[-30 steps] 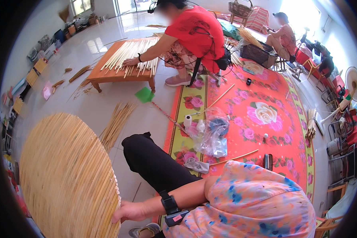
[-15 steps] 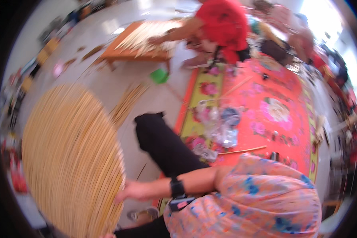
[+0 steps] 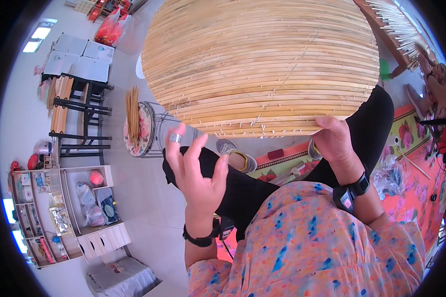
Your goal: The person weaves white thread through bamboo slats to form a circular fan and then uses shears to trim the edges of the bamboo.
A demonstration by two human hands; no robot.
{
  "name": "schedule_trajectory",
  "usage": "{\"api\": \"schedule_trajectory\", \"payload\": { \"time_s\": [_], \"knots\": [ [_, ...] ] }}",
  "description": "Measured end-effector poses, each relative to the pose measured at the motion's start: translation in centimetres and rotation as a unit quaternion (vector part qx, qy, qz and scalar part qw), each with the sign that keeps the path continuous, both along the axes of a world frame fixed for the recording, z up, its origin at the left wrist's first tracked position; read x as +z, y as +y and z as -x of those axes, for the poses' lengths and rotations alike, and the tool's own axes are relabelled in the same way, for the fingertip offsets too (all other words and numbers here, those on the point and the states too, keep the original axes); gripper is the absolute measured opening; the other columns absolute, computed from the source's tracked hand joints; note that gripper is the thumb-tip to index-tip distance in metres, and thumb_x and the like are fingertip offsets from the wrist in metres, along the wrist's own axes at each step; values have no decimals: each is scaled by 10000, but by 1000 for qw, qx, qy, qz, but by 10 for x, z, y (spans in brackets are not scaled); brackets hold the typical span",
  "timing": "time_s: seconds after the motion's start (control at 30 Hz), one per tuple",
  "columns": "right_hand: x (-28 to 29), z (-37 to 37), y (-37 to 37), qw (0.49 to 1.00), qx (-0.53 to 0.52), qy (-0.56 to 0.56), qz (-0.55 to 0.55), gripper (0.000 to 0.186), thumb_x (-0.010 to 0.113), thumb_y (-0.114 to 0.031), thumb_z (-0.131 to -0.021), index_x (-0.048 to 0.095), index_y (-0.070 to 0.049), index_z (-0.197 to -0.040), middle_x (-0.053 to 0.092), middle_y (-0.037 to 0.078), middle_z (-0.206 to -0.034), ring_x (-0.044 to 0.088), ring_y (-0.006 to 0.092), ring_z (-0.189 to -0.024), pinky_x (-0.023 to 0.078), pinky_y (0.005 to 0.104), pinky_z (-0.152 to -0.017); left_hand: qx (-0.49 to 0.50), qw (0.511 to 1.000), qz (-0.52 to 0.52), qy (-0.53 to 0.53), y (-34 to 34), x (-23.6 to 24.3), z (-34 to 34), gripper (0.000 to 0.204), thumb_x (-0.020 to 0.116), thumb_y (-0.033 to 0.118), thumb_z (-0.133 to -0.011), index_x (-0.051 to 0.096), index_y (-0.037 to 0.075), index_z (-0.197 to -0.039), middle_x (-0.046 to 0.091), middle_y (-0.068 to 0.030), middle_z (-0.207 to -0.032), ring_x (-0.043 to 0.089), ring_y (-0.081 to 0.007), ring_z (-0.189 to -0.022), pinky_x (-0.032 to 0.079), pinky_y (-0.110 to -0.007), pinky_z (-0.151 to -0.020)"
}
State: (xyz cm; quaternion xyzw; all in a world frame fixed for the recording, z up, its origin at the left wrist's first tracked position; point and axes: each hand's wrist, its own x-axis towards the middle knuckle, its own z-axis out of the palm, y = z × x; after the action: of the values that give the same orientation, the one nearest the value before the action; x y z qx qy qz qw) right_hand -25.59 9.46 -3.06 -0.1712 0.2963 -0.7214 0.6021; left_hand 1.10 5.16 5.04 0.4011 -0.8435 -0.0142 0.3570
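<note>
A large round mat (image 3: 257,64) of pale slender stalks, stitched with short white ties, fills the upper middle in front of me. My right hand (image 3: 332,141) grips its near edge, thumb on top and the other fingers mostly hidden underneath. My left hand (image 3: 195,183) is raised just below the left part of that edge, fingers apart and slightly curled, a ring on one, with nothing held. Under both arms are my lap and black-trousered legs (image 3: 369,123).
A floral stool (image 3: 144,129) with thin sticks stands left, near folding benches (image 3: 62,114) and cubby shelving (image 3: 104,240). At upper right are a wooden table (image 3: 376,24) with pale sticks and another person's leg and shoe (image 3: 414,99). A red floral carpet (image 3: 416,208) lies right.
My view has turned leftward. The mat has swung from upright at my left to in front of me, stalks now crosswise. My left hand has risen into view, open; my right stays on the edge.
</note>
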Motion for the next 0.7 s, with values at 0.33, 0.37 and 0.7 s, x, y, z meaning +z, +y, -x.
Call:
{"api": "schedule_trajectory", "payload": {
  "time_s": [0.33,0.37,0.7],
  "knots": [
    [-10,7,1,999,31,-5,12,664,639,-119,-790,407,62,-1385,546,189,-1335,547,310,-1214,425,432,-1062,31,997,-45,52,-11,-27,42,538,746,149,-799,528,26,-1276,333,-224,-1471,217,-465,-1395,211,-550,-1127],
    [-11,7,1,999,30,-4,10,664,639,-119,-790,407,62,-1385,546,189,-1335,547,310,-1214,425,432,-1062,29,996,-48,63,-12,-27,42,550,759,148,-785,532,35,-1273,341,-217,-1467,218,-464,-1397,213,-552,-1129],
    [-5,8,-1,999,43,-1,2,707,667,-130,-767,396,68,-1389,538,196,-1342,546,321,-1216,435,427,-1060,-35,995,-91,8,-15,-11,28,652,852,143,-647,583,104,-1239,373,-169,-1476,242,-438,-1407,252,-541,-1133]
  ]
}}
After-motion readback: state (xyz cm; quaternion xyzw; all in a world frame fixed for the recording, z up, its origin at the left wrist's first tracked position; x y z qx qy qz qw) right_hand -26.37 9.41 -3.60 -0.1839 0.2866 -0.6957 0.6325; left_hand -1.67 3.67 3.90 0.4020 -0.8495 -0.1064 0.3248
